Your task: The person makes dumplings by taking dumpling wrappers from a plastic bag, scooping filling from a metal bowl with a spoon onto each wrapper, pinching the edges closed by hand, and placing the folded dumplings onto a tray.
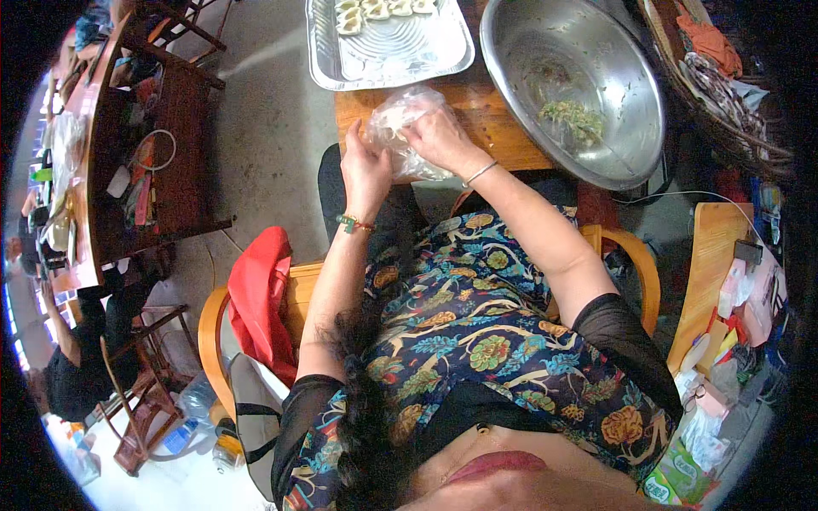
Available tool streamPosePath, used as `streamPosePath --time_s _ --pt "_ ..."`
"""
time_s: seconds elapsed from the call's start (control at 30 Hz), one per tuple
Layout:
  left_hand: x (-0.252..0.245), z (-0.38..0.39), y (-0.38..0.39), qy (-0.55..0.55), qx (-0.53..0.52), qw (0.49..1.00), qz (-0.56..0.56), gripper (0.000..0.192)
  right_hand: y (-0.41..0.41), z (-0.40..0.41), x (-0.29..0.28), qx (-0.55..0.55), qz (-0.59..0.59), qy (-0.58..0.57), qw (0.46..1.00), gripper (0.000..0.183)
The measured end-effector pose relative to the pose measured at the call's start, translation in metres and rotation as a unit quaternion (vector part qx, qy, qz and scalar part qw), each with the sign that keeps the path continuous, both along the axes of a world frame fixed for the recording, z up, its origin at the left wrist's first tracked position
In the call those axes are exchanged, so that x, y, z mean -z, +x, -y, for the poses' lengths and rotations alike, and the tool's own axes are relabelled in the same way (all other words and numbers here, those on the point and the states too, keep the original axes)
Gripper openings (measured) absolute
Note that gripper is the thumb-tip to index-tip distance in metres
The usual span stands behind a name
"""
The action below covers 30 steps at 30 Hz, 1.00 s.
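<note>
A crinkled clear plastic bag with something pale inside lies at the near edge of the wooden table. My right hand reaches into the bag's opening, its fingertips partly hidden by the plastic. At the bag's left side is my left hand, thumb and fingers apart; whether it pinches the film is not clear. Beyond the bag stands a foil tray with several folded dumplings at its far end. To the right, a large steel basin holds some chopped green filling.
A woven basket with cloths stands at the far right. Below it, a wooden board borders packets and bags. A red cloth hangs over the chair's left arm. At the left, a person is beside a cluttered table.
</note>
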<state>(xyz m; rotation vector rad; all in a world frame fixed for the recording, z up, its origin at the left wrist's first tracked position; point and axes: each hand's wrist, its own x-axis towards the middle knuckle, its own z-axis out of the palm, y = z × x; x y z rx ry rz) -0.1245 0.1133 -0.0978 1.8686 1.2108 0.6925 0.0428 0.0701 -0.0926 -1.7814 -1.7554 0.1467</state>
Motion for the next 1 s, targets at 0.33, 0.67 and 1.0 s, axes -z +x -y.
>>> streamPosePath --time_s 0.33,0.67,1.0 --pt "-0.024 0.021 -0.013 -0.111 0.001 0.993 -0.038 0.072 0.013 -0.009 -0.006 0.113 -0.103 0.054 0.987 0.015" --pt "-0.063 0.027 -0.008 0.214 0.002 0.977 -0.016 0.066 0.002 0.019 -0.068 0.122 -0.233 0.006 0.965 0.021" --pt "-0.106 0.063 -0.007 -0.536 0.056 0.725 0.429 0.049 -0.009 0.069 -0.133 0.017 -0.247 0.075 0.966 0.021"
